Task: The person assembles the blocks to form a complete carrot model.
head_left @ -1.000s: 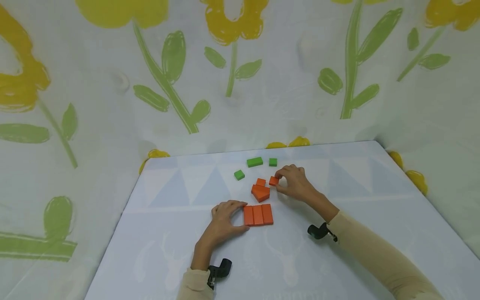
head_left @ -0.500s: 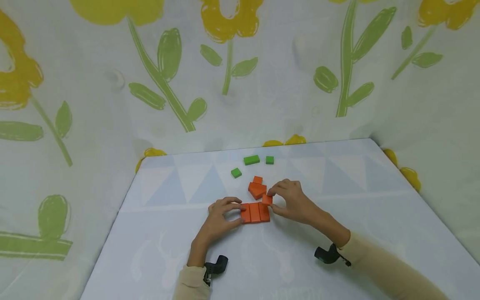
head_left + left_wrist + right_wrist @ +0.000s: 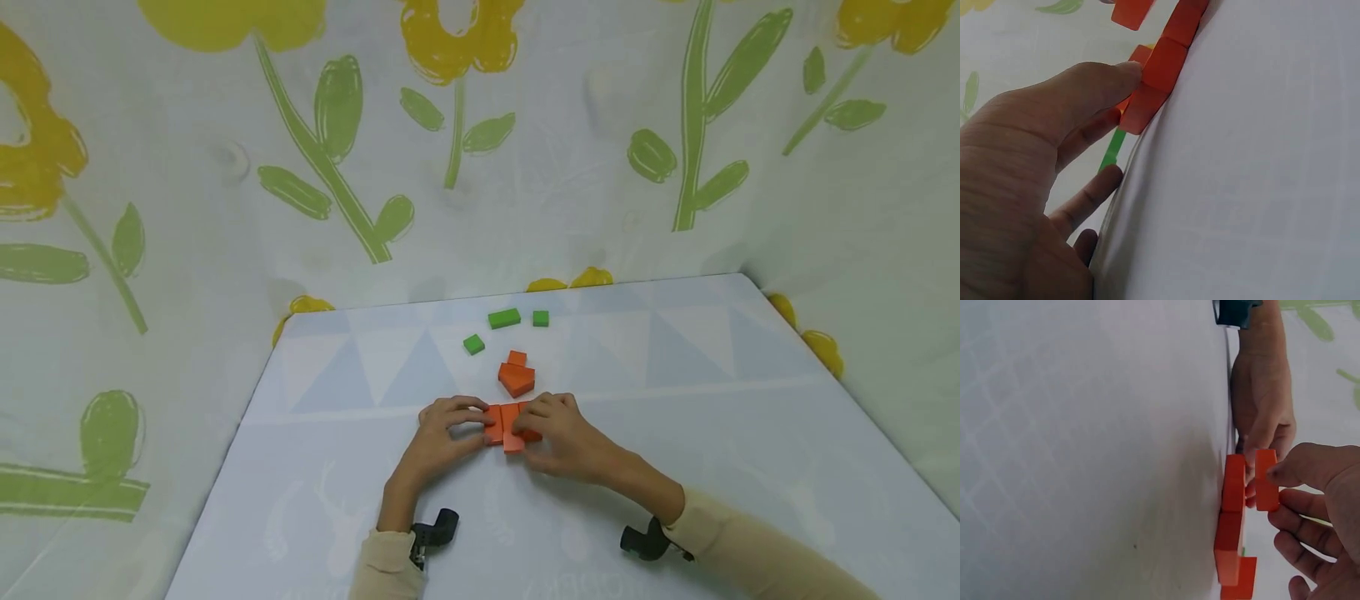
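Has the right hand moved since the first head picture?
Yes: judged against the orange pentagon block, the right hand has moved down the view and slightly left.

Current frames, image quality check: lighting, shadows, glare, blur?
Head: even, diffuse light, no strong glare, faint shadow on the pale printed tabletop below the right forearm. Left wrist: the bare left hand looks dim and shaded, tabletop texture soft. Right wrist: the small orange rectangular block pinched in the bare right hand has readable edges; soft grey shading beside the row of orange rectangular blocks.
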A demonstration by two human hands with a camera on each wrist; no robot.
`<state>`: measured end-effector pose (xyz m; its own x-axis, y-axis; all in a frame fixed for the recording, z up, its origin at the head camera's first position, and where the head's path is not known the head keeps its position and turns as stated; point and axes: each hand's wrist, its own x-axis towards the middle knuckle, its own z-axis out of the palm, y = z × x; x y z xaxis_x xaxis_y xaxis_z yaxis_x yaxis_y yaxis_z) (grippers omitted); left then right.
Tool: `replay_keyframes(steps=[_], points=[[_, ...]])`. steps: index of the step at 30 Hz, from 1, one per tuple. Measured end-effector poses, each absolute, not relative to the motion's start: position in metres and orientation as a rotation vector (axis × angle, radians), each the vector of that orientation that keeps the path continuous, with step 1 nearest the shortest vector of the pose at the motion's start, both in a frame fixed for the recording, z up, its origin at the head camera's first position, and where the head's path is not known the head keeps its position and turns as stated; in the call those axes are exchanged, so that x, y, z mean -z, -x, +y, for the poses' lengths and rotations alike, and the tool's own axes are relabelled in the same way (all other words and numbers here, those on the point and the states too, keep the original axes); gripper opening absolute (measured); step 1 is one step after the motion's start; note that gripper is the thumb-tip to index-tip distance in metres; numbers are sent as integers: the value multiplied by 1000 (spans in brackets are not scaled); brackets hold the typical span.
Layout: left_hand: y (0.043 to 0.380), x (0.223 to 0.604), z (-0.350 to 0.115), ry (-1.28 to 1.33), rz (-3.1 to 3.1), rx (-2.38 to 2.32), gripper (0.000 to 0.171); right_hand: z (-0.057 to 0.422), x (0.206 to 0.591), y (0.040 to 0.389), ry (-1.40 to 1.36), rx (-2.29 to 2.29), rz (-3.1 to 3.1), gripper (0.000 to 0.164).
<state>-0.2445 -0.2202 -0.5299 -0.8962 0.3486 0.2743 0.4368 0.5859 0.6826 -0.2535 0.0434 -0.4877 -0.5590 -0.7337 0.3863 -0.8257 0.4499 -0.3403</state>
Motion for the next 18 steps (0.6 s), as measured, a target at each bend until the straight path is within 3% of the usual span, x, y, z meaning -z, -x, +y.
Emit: replay_keyframes(steps=[18], points=[[245, 529, -220, 664, -2710, 1229, 23, 30, 495, 250, -1429, -624, -2527, 26]])
